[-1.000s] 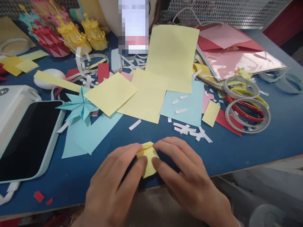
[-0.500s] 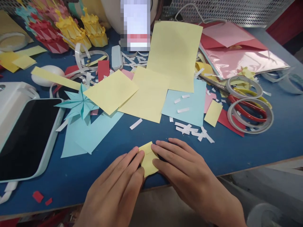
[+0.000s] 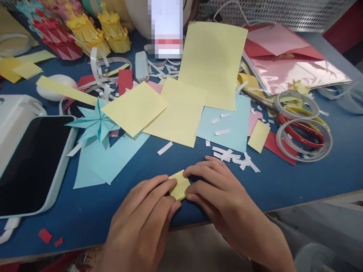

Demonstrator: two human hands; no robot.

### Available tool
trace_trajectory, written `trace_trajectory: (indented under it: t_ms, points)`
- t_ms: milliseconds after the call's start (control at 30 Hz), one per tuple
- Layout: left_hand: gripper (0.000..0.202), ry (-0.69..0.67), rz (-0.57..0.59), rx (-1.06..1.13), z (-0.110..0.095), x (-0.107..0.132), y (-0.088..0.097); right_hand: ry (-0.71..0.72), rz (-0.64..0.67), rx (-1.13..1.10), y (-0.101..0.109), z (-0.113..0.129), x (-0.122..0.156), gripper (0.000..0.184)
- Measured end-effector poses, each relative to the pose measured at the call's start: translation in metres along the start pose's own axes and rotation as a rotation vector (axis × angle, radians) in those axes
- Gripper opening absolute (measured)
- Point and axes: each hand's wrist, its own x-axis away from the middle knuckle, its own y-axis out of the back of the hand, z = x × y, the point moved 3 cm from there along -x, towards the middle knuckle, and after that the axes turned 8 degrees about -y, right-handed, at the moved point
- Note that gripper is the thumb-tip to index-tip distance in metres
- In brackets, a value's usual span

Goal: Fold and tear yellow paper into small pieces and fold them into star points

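At the lower centre of the frame, a small folded yellow paper point(image 3: 179, 186) sits between the left hand point(image 3: 143, 211) and the right hand point(image 3: 227, 200), near the front edge of the blue table point(image 3: 90, 211). The left fingers grip its left side; the right fingers pinch its right. Folding it well probably calls for matching the corners before pressing, steadying both sides evenly against skew, and creasing outward from the middle, clear of the white scraps point(image 3: 227, 154) just beyond the right hand.
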Motion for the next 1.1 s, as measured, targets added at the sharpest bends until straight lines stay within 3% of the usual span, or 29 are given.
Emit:
trace_trajectory:
  t_ms: [300,567,933,1100]
  points:
    - [0.016,0.115,-0.001,-0.01,0.005,-0.011,-0.001,-0.081,-0.103,-0.06,0.0,0.0,-0.005,0.022]
    - [0.008,0.02,0.008,0.013,0.006,-0.003,0.001,-0.205,-0.124,-0.099,0.0,0.002,-0.008,0.022]
    - [0.023,-0.024,0.069,0.061,0.007,0.008,-0.001,-0.244,-0.053,-0.098,0.003,0.003,-0.012,0.023]
    - [0.015,0.092,0.054,0.079,0.007,0.002,0.0,-0.181,0.042,-0.115,0.009,0.0,-0.011,0.02]
